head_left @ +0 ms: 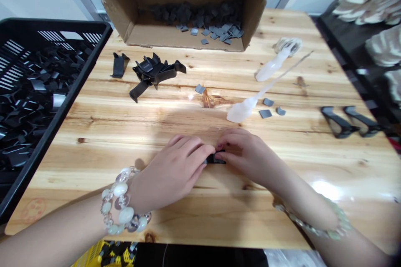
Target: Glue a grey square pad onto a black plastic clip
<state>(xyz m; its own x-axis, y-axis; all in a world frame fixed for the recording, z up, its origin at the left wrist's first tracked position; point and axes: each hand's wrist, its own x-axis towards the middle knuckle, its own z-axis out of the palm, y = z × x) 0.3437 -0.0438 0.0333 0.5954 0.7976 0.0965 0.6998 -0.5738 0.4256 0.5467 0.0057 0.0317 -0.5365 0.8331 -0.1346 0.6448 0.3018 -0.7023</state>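
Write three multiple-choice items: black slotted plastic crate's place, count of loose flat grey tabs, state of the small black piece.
1. Where is the black slotted plastic crate?
A) Left of the wooden table
B) On the table's right
C) Under the table

2. Loose flat grey tabs on the table, outside the cardboard box?
A) Two
B) Four
C) Seven

3. The small black piece is:
A) in the crate
B) on the box
C) between both hands

1 A: it borders the table's left edge.
2 B: one alone, three grouped rightward.
3 C: left hand and right hand close on it.
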